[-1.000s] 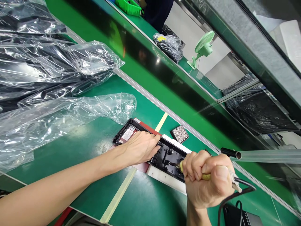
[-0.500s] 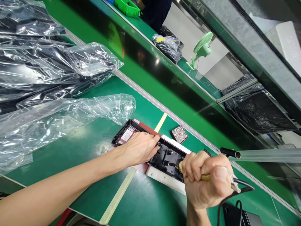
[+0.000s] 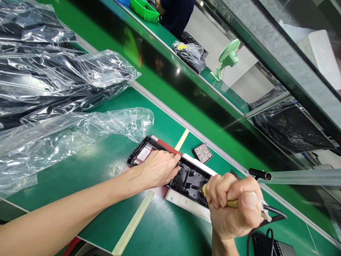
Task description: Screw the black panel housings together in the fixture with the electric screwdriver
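A long black plastic housing lies aslant on a white block fixture, its ribbed inner side facing up. My left hand lies across the housing with bent fingers, gripping it near its middle. In my right hand is a corded soldering iron with a yellow handle, held in a fist with the thumb over its rear end. The iron's metal tip points left into the housing; its exact contact point is hard to make out. My right hand hides the housing's right end.
Clear plastic bags and bagged black parts cover the left of the green bench. A small black box with a speckled top sits beyond the housing. A black device lies at lower right. Behind are a rail, a fan and a person.
Both hands keep their places on the housing and the soldering iron. My right hand has shifted only very slightly, and the view has moved a little.
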A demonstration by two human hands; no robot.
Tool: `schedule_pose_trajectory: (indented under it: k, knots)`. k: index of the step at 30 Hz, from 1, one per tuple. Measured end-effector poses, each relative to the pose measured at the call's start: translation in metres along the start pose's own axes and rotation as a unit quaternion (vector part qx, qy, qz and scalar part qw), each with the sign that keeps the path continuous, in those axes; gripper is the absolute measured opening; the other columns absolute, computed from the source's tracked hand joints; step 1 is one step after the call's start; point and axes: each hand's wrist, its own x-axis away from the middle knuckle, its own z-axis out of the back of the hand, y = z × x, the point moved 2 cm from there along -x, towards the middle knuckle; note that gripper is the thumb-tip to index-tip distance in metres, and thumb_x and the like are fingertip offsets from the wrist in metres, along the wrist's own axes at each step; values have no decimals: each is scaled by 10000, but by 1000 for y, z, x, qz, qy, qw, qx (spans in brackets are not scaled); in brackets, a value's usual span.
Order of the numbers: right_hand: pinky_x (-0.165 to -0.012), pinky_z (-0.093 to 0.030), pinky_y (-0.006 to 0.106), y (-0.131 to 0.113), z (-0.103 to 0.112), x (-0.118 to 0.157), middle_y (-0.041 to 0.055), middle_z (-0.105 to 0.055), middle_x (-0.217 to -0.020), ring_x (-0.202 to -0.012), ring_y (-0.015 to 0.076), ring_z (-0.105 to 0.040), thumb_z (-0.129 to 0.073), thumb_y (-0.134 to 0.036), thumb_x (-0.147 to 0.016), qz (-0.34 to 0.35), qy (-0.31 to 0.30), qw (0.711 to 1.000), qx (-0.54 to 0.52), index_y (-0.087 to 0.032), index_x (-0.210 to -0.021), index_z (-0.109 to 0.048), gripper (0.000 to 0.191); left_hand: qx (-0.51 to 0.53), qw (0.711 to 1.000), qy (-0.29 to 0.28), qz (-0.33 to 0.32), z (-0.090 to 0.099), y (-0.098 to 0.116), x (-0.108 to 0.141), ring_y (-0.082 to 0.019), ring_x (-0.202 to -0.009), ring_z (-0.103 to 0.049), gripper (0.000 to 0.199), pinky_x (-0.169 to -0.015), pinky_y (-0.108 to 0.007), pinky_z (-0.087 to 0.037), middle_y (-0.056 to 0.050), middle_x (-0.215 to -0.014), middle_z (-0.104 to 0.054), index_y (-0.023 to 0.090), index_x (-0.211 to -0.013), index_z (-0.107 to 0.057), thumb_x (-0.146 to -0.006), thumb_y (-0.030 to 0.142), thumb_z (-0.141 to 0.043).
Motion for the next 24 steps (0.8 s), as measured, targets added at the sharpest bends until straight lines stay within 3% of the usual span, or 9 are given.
schedule_pose_trajectory:
  k: [6,11,17,24]
  knots:
    - [-394,-314,217,-4,1,3,-70,-382,-507,-394,76,-312,-444,-233,-903,11,-60,998,1,-208,-694,-495,217,3,1000,-10,5,1,1,1,-306,-716,-722,224,-584,-353,-475,-98,-818,-726,162,-975,-578,-1000,328,-430]
    - [-432,-379,250,-8,7,-1,-57,-424,-539,-436,99,-398,-483,-253,-903,-28,-112,993,-6,-208,-720,-505,190,7,1000,-17,6,2,1,0,-321,-715,-721,231,-590,-376,-488,-99,-813,-726,166,-965,-581,-1002,334,-428]
    - [-449,-450,271,-12,12,-9,-49,-469,-558,-450,108,-458,-486,-243,-948,-66,-85,994,1,-200,-725,-528,231,5,1000,-12,2,1,0,0,-331,-691,-720,233,-560,-378,-474,-90,-795,-723,171,-956,-575,-1001,342,-424]
    - [-370,-443,247,-24,33,-21,-56,-441,-507,-362,91,-394,-403,-280,-947,36,5,999,4,-203,-698,-520,285,-2,1000,-10,3,1,-1,1,-321,-680,-714,223,-553,-365,-462,-86,-774,-710,183,-907,-567,-997,321,-416]
